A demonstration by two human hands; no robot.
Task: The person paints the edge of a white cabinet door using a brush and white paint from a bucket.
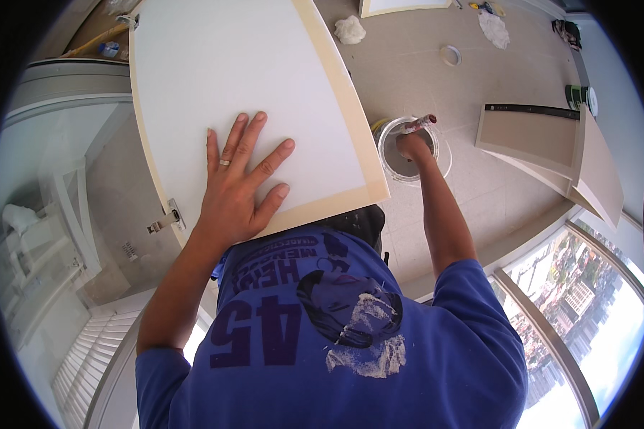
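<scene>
The left hand [237,187] lay flat on a white cabinet door panel [243,86], fingers spread wide and pressed to its smooth, matte face; a ring sat on one finger. The panel was rectangular, with a pale beige band running along its right and lower edges. A metal hinge [166,219] was fixed to its lower left edge.

The right hand [412,145] reached down into a round bucket [388,154] standing on the floor just past the panel's lower right corner. Its fingers were closed around a brush handle [423,123], reddish at the tip and smeared with light paint. The bucket had a pale, paint-coated rim and a grey interior.

The floor [422,79] was of large beige tiles. On it, well apart from the bucket, lay a roll of tape [451,55], a crumpled white rag [350,30] and a second white rag [494,28]. To the right stood two further flat panels [551,143], beige-grey, one with a dark upper edge, leaning together. A green round container [578,96] sat near them.

The person wore a blue shirt [436,357] bearing dark printed figures and a dried white paint smear. Large windows [587,300] showed at lower right.
</scene>
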